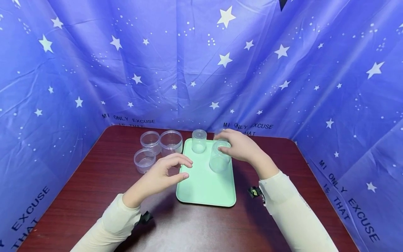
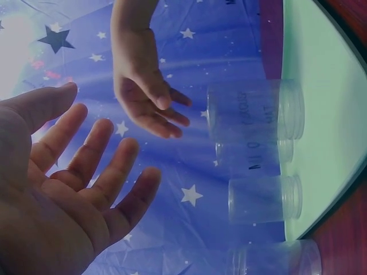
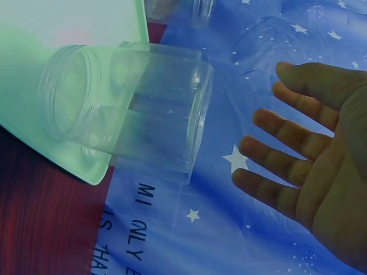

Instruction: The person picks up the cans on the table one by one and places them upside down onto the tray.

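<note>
On the green tray (image 1: 206, 190), a large clear jar (image 1: 219, 162) stands mouth down, its threaded rim against the tray in the right wrist view. My right hand (image 1: 240, 147) hovers just above this jar, fingers loosely bent; a gap separates the two in the right wrist view. A smaller clear jar (image 1: 199, 141) stands at the tray's back left. Behind the large one is another clear jar (image 3: 94, 134), mostly covered by my right hand in the head view. My left hand (image 1: 158, 176), fingers spread and relaxed, is held over the tray's left edge, holding nothing.
Left of the tray, three clear round containers stand close together on the dark red table (image 1: 85, 196): a wider one (image 1: 171, 143) and two smaller ones, one at the back (image 1: 150, 141), one nearer (image 1: 145, 161). A blue star-printed curtain (image 1: 201, 63) encloses the table's back and sides.
</note>
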A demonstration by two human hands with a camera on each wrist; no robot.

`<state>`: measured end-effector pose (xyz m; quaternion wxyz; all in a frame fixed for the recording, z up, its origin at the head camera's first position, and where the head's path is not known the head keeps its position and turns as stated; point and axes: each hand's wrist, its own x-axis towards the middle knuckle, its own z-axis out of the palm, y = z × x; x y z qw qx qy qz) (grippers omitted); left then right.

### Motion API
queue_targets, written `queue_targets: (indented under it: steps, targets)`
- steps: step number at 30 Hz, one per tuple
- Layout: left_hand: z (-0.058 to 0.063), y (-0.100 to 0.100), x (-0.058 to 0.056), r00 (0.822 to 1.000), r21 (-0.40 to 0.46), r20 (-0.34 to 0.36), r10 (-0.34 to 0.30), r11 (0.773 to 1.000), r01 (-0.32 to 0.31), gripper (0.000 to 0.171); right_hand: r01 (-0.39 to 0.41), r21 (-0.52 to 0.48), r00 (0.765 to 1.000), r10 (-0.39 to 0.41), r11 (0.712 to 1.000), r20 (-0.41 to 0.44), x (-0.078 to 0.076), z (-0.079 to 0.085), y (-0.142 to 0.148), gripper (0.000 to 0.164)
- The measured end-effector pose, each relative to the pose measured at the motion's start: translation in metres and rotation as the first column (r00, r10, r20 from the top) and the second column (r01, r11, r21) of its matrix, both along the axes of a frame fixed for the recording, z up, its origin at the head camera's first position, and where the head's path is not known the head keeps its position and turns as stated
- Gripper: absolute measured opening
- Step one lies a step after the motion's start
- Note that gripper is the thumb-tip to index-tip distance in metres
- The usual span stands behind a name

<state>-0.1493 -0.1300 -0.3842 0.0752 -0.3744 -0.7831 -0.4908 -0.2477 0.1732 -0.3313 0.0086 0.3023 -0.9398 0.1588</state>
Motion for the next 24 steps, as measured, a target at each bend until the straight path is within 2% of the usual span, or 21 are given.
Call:
queue_targets:
  steps: [6, 17, 24]
  targets:
    - [0.000, 0.002, 0.001, 1.000, -0.009, -0.009, -0.013, 1.000, 0.013, 0.023, 0.000, -0.056, 0.998, -0.004, 0.998, -0.064, 0.012, 0.000, 0.002, 0.035]
    - [0.001, 0.001, 0.001, 1.000, -0.023, -0.015, 0.006, 1.000, -0.006, 0.024, 0.043, -0.128, 0.988, -0.062, 0.991, -0.144, 0.033, -0.011, 0.010, 0.032]
    - [0.001, 0.000, -0.001, 1.000, -0.030, -0.006, 0.015, 0.999, -0.015, 0.023, 0.000, -0.204, 0.975, -0.046, 0.979, -0.218, 0.045, -0.018, 0.012, 0.031]
